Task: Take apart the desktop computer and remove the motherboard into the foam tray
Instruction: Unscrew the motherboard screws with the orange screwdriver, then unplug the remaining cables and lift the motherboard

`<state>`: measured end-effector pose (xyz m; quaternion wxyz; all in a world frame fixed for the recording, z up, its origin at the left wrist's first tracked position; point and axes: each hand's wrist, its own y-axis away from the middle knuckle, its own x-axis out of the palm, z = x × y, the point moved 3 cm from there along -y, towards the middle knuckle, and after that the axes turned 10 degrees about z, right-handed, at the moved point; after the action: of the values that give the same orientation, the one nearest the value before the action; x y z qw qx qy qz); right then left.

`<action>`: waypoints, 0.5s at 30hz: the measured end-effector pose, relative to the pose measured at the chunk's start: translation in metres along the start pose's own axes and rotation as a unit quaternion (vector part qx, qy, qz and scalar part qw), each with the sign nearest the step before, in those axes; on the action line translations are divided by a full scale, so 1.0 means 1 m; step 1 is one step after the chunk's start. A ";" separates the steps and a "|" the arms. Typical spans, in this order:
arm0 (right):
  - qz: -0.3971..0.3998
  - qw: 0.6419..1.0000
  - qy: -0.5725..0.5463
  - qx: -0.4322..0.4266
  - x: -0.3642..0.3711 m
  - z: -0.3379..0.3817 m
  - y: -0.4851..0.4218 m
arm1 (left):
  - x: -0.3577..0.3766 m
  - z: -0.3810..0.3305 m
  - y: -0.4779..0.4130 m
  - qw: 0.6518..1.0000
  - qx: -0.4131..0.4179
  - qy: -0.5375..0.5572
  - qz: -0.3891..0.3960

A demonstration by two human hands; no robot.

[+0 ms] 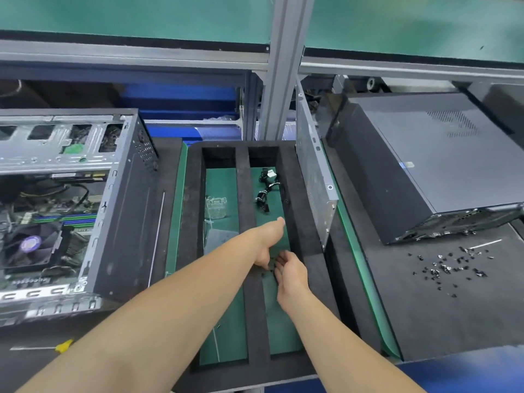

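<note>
The open desktop case (119,211) lies at the left, with the motherboard (42,222) and its cooler fan (29,245) still inside. The black foam tray (252,279) sits in the middle and has two long compartments. Both hands are in the right compartment. My left hand (268,239) has its thumb stuck out and its fingers bent down onto several small dark pieces (271,265) on the tray floor. My right hand (290,275) is cupped right beside them, palm toward the left hand. Whether either hand holds any pieces is hidden.
Black cables (266,191) lie at the far end of the right compartment, and a clear plastic part (216,207) lies in the left one. A metal side panel (314,177) leans at the tray's right. A closed computer (431,165), scattered screws (448,268) and a yellow-handled screwdriver (63,346) are nearby.
</note>
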<state>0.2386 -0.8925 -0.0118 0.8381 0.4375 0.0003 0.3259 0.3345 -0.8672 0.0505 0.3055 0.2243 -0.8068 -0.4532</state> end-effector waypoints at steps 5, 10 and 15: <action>-0.019 0.979 0.143 -0.141 0.029 0.032 0.027 | -0.010 -0.023 0.050 0.959 0.158 -0.201 -0.120; 0.009 0.948 0.173 -0.267 0.111 0.082 0.071 | -0.047 -0.054 0.154 0.893 0.322 -0.246 -0.195; 0.131 0.913 0.184 -0.341 0.214 0.101 0.121 | -0.124 -0.055 0.261 0.849 0.417 -0.206 -0.251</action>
<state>0.3702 -0.8004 0.2005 0.8713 0.0539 -0.0139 0.4877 0.4393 -0.6931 0.2638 -0.1141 0.4268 -0.8807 -0.1707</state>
